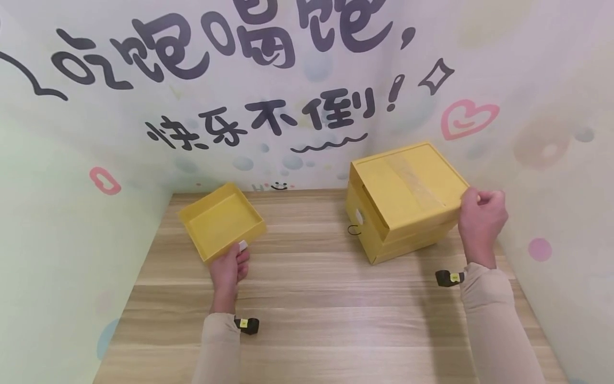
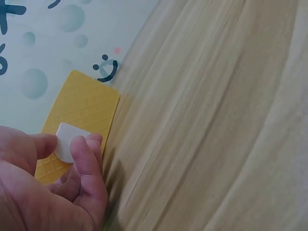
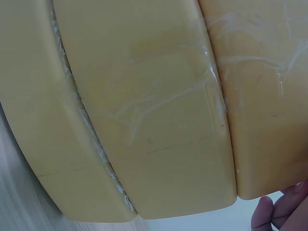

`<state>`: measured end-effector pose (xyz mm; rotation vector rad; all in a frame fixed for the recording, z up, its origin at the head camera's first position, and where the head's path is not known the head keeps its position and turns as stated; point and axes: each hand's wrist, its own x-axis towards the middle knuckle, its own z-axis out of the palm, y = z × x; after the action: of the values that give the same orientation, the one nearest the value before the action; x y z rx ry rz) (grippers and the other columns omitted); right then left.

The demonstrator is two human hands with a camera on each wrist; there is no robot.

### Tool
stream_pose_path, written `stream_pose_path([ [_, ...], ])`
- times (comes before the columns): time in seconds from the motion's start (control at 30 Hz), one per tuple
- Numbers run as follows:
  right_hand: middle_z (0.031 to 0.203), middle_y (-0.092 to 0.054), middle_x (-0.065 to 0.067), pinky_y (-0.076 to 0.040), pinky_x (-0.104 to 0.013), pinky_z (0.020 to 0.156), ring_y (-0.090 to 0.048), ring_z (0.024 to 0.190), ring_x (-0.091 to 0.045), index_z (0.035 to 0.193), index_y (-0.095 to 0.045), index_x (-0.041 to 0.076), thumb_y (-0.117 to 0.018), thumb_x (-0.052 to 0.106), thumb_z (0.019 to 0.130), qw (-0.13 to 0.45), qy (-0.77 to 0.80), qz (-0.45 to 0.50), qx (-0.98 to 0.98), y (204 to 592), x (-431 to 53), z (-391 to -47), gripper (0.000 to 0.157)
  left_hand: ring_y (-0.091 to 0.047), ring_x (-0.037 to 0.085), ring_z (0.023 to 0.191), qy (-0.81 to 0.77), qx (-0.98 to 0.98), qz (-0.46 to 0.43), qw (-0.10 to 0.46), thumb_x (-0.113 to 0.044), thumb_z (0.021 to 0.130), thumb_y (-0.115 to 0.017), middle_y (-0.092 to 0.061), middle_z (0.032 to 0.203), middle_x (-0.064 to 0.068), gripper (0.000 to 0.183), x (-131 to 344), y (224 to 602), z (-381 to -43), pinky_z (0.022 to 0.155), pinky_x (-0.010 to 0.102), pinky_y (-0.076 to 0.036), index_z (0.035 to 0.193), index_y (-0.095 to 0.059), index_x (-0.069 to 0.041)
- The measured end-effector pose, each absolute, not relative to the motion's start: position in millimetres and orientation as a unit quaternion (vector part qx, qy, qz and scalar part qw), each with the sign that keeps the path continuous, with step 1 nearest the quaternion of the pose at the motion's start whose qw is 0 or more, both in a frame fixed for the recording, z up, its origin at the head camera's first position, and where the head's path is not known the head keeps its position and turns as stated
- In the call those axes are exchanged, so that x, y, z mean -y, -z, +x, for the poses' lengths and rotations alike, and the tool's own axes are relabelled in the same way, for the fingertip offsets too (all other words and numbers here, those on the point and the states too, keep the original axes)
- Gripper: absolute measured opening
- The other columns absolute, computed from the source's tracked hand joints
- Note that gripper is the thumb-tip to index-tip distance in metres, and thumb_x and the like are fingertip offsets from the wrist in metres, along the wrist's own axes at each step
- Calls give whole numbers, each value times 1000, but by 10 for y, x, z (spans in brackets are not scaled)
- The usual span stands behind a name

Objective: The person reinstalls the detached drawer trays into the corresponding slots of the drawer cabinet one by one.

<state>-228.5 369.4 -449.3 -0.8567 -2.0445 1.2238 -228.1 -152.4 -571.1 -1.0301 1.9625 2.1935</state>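
A shallow yellow drawer lies tilted at the left, near the back wall, its inside facing up and bare. My left hand is at its front end. The left wrist view shows thumb and fingers pinching the drawer's white pull tab. On the right stands a yellow drawer box with clear tape across its top. A dark slot runs under the top on its left side, above a white tab. My right hand grips the box's upper right corner; some fingertips are hidden.
Both objects are on a wood-grain table. A printed wall with dark lettering closes off the back, and pale walls flank both sides. A thin dark loop shows beside the box's left face.
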Motion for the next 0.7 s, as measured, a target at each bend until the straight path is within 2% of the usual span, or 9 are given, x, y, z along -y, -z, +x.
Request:
stream_pose_path([
  [0.2,76,-48,8,-37,-23,60,-46,67,-7,80,-47,28,-52,30,92,303,-460,-322,770,4507,-3693,-2291,13,-64,5,57,-697,-648,-304,49,-37,101,-61,-77,81,-1,29,1531,5682,-2214,54,18,-56,110,-60,-9],
  [0.5,76,-48,7,-37,-23,61,-46,67,-8,79,-46,28,-51,30,92,306,-462,-321,768,4510,-3690,-2297,14,-60,3,56,-689,-662,-276,102,-31,100,-60,-72,73,-4,41,1480,5684,-2167,51,17,-53,122,-61,4],
  [0.7,75,-47,7,-36,-24,60,-45,67,-8,78,-46,27,-50,30,92,307,-462,-322,767,4510,-3693,-2301,14,-61,3,60,-661,-693,-263,119,-32,100,-60,-72,75,-5,42,1459,5655,-2152,54,17,-55,119,-65,5],
])
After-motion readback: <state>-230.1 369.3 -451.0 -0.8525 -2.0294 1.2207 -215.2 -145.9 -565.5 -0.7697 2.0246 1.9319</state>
